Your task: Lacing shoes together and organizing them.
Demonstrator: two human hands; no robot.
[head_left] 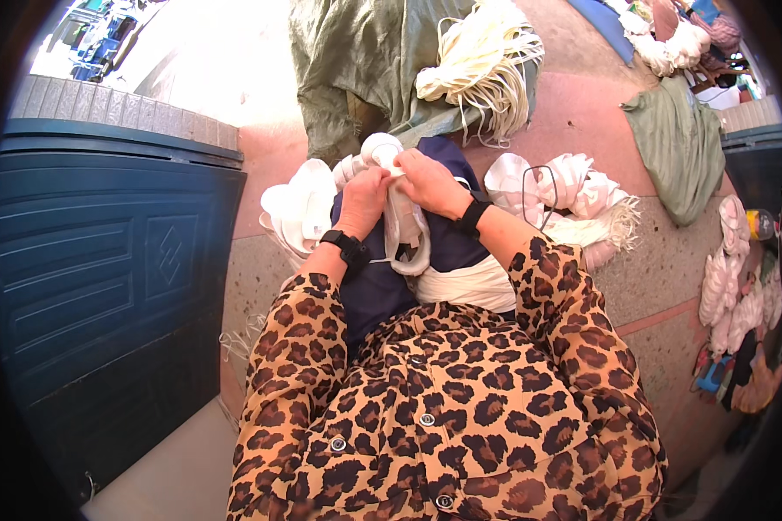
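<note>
A white shoe [406, 230] rests over my lap on dark blue cloth, its rounded opening turned toward me. My left hand [362, 204] and my right hand [433, 184] meet at its upper part, fingertips pinched together there. Whether a lace end is between the fingers is too small to make out. Close by my left hand lies a pile of white shoe pieces [300, 204]. A cream bundle of cords [467, 288] lies across my lap under my right forearm.
Ahead is a big green-grey sack [347, 61] with a bundle of cream laces [487, 74] on it. White shoes [573, 187] and loose laces lie to the right, beside a green cloth [678, 148]. A blue metal door [113, 260] stands left. Another person's hand [758, 382] shows far right.
</note>
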